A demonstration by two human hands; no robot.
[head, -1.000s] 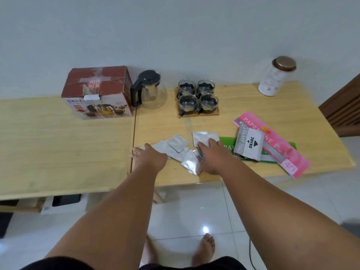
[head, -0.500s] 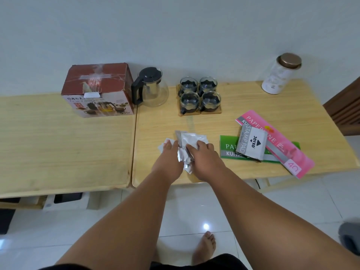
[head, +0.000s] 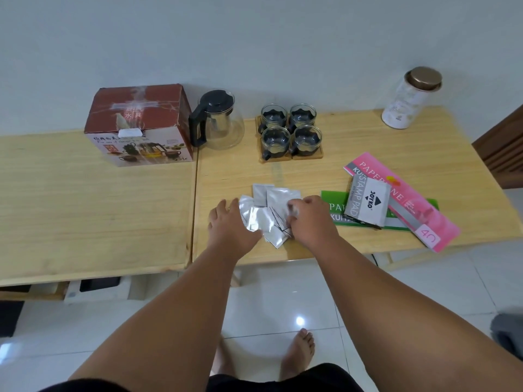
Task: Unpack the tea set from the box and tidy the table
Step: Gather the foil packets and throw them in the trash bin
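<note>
Flanking foil sachets (head: 268, 213), both hands' grip seemingly loose; nearby, "JOYKO" stamp pad (head: 368, 203).

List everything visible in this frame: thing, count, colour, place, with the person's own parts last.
box: 1, red-brown, back of left table
teapot: 1, clear glass, black lid and handle, right of box
cups: 4, glass with black holders, on wooden coasters
jar: 1, white, bronze lid, back right
silver sachets: several, front centre, between the hands
stationery packs: 3, pink, green, grey, front right
tables: 2, light wood
left hand, right hand: on sachets
feet: bare, on white tiles
</note>
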